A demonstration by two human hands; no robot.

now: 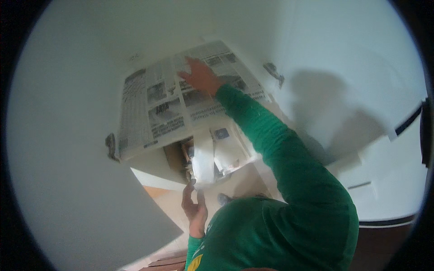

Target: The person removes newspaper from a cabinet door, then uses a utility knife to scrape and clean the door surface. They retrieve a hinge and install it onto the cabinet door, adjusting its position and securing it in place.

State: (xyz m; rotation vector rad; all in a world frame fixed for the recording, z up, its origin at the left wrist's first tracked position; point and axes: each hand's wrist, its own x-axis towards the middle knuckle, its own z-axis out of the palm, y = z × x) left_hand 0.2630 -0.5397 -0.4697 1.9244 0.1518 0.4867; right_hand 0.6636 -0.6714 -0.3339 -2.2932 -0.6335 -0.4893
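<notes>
Right hand [199, 80]: fingers spread over newspaper [165, 113], smoothing it I guess
Left hand [195, 213]: by white paper [203, 158], can't tell if gripping
Next move: prob wants a flat palm

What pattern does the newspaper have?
The newspaper has dark print and pictures on pale grey, best in head view.

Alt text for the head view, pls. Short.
A person's right hand, in a green sleeve, is spread over newspaper; whether it presses down is unclear. The left hand is at the lower edge of white papers beneath the newspaper. White panels flank the scene.
</notes>
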